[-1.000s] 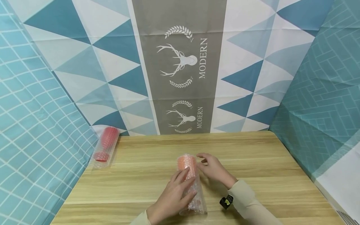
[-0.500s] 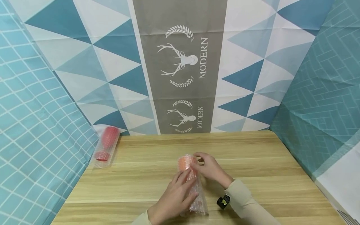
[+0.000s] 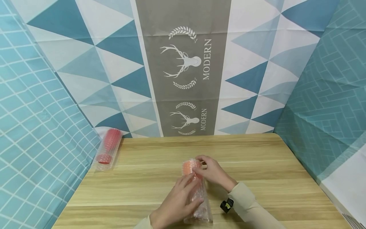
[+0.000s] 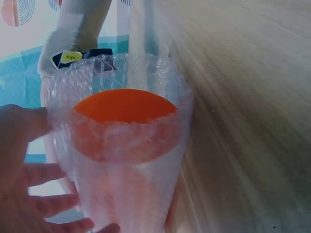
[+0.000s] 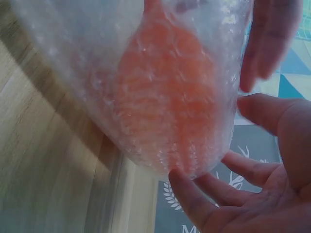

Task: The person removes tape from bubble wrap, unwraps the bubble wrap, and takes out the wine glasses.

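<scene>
An orange object in bubble wrap (image 3: 188,167) lies on the table in the head view, its flared orange end (image 4: 126,107) facing the left wrist camera inside the wrap. The left hand (image 3: 175,201) rests over its near part with fingers spread. At its far end, the right hand (image 3: 213,172) touches the wrap with thumb and fingers bent round the edge. In the right wrist view, the fingertips of the right hand (image 5: 252,179) meet the rounded end of the wrapped object (image 5: 167,97).
A second wrapped object, red (image 3: 111,140), lies at the far left corner of the wooden table (image 3: 137,178). Patterned cloths (image 3: 246,76) stand behind and on both sides. A small black device (image 3: 227,205) is at the right wrist.
The right hand has moved left, from beside the wrapped orange object onto its far end. The orange object has shifted slightly to the right and nearer; the left hand has stayed on it.
</scene>
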`<action>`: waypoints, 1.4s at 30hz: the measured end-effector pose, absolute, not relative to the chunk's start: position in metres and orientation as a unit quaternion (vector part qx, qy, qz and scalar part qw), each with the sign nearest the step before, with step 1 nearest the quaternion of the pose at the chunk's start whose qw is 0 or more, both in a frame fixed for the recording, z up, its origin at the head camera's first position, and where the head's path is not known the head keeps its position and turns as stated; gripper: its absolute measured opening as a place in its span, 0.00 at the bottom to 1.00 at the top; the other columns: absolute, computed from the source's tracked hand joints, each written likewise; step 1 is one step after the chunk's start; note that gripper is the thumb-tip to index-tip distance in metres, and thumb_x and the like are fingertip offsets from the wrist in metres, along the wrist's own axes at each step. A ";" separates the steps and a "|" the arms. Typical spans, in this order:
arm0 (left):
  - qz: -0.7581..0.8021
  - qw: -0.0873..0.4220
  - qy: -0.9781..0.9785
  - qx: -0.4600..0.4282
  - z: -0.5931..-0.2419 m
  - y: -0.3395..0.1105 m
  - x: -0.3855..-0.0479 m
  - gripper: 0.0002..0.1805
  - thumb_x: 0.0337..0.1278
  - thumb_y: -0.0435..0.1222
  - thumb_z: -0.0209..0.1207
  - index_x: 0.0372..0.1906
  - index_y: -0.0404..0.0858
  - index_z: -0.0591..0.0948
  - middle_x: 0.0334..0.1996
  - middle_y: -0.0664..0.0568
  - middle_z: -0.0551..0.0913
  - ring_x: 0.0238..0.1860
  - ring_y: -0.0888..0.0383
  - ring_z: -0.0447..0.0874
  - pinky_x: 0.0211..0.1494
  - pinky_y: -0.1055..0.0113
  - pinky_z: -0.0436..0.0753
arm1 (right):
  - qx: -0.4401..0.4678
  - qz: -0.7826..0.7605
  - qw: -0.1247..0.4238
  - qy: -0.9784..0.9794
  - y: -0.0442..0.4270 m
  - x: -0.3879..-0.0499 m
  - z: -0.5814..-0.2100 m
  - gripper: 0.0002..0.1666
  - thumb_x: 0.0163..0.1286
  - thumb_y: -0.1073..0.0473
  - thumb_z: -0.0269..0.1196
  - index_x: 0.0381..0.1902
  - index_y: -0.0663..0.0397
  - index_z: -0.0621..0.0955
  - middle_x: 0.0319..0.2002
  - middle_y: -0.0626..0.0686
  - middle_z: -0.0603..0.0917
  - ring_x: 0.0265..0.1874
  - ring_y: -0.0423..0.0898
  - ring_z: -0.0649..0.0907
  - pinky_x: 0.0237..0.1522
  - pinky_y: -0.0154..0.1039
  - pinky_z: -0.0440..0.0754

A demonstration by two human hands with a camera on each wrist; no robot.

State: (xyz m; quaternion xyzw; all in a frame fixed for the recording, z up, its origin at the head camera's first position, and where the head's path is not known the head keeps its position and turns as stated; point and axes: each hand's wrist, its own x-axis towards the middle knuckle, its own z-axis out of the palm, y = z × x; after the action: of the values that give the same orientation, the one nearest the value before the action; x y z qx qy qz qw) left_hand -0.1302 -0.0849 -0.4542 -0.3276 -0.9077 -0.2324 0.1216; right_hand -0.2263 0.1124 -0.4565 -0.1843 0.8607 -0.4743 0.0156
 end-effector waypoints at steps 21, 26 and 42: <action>-0.396 0.061 -0.892 -0.209 -0.460 -0.114 -0.152 0.39 0.67 0.51 0.65 0.74 0.35 0.67 0.73 0.37 0.68 0.68 0.36 0.75 0.62 0.45 0.83 | -0.166 -0.508 0.035 0.844 0.120 -0.225 -0.464 0.27 0.67 0.52 0.72 0.60 0.57 0.78 0.58 0.59 0.83 0.58 0.62 0.83 0.51 0.51 0.88; -0.429 0.041 -0.884 -0.183 -0.461 -0.118 -0.155 0.39 0.68 0.52 0.64 0.73 0.35 0.67 0.71 0.33 0.69 0.60 0.33 0.78 0.47 0.48 0.89 | -0.172 -0.509 0.033 0.843 0.122 -0.225 -0.466 0.27 0.67 0.52 0.72 0.59 0.57 0.78 0.56 0.59 0.83 0.57 0.62 0.83 0.52 0.49 0.88; -0.465 0.016 -0.866 -0.183 -0.472 -0.118 -0.161 0.40 0.66 0.50 0.65 0.74 0.33 0.67 0.70 0.30 0.70 0.56 0.34 0.82 0.47 0.48 0.89 | -0.200 -0.529 0.053 0.823 0.120 -0.223 -0.472 0.26 0.69 0.52 0.70 0.59 0.58 0.77 0.59 0.60 0.82 0.59 0.64 0.82 0.54 0.49 0.88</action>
State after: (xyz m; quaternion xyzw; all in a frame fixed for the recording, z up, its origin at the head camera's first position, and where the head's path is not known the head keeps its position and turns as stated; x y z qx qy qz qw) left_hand -0.1609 -0.1180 -0.4725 -0.1829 -0.8663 -0.4645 0.0163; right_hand -0.2233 0.1200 -0.4718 -0.2001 0.8228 -0.5293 0.0529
